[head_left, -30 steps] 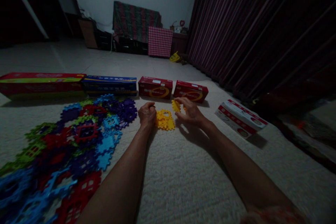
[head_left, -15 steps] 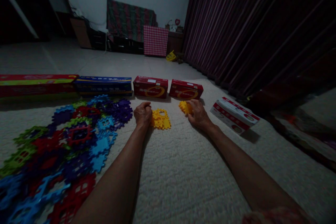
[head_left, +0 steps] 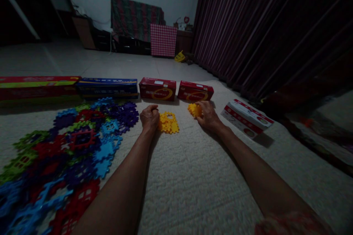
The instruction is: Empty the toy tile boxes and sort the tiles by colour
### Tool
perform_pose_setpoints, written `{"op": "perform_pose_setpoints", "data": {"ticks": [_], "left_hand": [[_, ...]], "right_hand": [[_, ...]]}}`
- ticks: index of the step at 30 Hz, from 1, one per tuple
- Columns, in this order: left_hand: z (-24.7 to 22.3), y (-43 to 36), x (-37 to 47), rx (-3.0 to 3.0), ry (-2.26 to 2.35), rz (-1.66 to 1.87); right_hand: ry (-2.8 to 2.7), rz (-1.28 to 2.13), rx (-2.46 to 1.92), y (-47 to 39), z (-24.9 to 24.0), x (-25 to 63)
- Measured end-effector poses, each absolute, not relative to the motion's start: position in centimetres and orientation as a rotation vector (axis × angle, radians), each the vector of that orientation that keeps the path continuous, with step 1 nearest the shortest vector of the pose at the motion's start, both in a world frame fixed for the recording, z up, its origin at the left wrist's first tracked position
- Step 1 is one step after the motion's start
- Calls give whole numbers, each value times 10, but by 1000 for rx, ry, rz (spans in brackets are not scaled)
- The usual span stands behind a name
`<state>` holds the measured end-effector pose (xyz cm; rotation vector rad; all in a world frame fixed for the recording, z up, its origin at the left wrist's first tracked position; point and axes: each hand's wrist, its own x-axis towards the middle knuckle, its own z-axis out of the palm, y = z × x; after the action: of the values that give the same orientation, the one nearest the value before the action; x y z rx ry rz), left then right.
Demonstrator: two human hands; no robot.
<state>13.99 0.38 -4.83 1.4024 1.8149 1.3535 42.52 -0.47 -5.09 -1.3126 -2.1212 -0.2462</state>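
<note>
Yellow notched plastic building pieces [head_left: 169, 123] lie flat on the pale quilted cover, some with window-like openings. Right beside their left edge is my left hand [head_left: 149, 117], its fingers curled closed; the palm side is hidden, so I cannot tell what is in it. My right hand [head_left: 209, 115] is closed on another yellow building piece [head_left: 194, 110] at the cover, with the fingers hiding its right part. A gap of bare cover separates the two groups of yellow.
A spread of blue, red, green and purple building pieces [head_left: 79, 139] lies left. Behind are a long red box [head_left: 41, 89], a blue box [head_left: 109, 89] and two red boxes [head_left: 157, 90], [head_left: 195, 91]. A white-and-red box [head_left: 247, 118] sits right, near the dark curtain [head_left: 248, 25].
Both hands keep nearly the same places by the yellow pieces. The right hand's fingers have shifted slightly on its piece. The whole view has moved up a little.
</note>
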Motion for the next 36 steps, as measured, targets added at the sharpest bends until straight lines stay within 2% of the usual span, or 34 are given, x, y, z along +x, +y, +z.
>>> {"op": "perform_pose_setpoints", "data": {"ticks": [21, 36], "left_hand": [[-49, 3, 140, 1415, 1809, 1354], [-53, 6, 140, 1436, 1816, 1350]], "right_hand": [[-2201, -285, -1371, -11, -43, 428], [-2260, -201, -1206, -12, -43, 428]]}}
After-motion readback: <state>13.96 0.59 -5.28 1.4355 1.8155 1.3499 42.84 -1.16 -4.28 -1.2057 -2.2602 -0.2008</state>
